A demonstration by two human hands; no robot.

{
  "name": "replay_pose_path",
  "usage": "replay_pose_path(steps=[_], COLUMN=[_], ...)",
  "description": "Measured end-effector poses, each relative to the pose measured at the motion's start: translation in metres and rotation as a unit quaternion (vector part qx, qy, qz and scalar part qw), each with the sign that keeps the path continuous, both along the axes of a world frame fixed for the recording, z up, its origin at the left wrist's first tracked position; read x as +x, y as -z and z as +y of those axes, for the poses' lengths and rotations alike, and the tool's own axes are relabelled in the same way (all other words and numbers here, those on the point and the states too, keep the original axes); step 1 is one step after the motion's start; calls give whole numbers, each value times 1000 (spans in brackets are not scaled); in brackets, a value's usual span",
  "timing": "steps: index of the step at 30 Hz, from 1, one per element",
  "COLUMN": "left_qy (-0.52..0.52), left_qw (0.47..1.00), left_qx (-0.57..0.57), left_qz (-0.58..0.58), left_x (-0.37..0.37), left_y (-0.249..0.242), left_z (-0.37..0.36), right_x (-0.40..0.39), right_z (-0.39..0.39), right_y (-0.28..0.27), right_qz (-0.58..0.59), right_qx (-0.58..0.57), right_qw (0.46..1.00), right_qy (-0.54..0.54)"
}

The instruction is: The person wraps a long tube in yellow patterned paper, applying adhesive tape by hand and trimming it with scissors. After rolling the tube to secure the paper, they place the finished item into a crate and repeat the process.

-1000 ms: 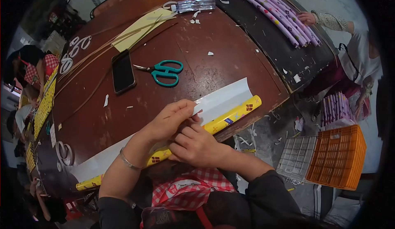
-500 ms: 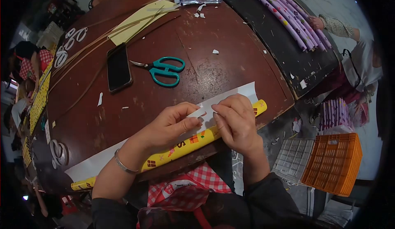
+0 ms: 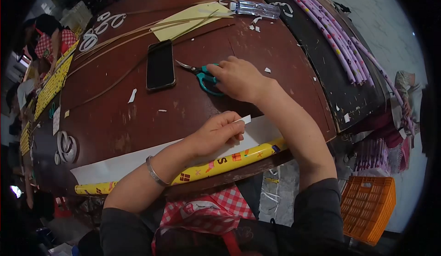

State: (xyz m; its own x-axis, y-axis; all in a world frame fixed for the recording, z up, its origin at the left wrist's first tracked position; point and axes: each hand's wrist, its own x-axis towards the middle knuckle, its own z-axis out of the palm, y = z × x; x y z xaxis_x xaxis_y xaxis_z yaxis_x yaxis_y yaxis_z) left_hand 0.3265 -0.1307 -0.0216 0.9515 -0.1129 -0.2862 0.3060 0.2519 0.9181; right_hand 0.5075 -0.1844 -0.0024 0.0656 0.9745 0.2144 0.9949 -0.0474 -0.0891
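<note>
My right hand [image 3: 243, 79] is stretched forward, fingers bent over the teal-handled metal scissors [image 3: 197, 71] on the red-brown wooden table [image 3: 115, 122]; whether they grip I can't tell, blades pointing left. My left hand [image 3: 219, 133] pinches a narrow white strip [image 3: 246, 119], tip rightward, just beyond the yellow printed roll [image 3: 211, 166] lying left-to-right along the near edge.

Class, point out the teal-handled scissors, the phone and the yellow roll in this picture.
Teal-handled scissors [image 3: 200, 76], head view: on the handle, near the pivot.
Phone [image 3: 161, 65], head view: middle of the dark screen.
Yellow roll [image 3: 216, 165], head view: on its printed outer surface.
</note>
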Motion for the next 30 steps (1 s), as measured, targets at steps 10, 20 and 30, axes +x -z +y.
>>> replay_pose_path(steps=[10,20,30], left_qy=[-65,-55,-46], left_qw=[997,998,998], left_qx=[-34,-20,14], left_qz=[-3,-19,-45], left_x=[1,2,-1], left_y=[2,1,0], left_z=[-3,-6,-6], right_x=[20,-21,-26], right_z=[-88,-179,-163], right_y=[-30,-67,-60], right_qz=[39,100,136], right_qx=[-17,-57,-131], right_qw=[994,986,978], right_qy=[105,117,90])
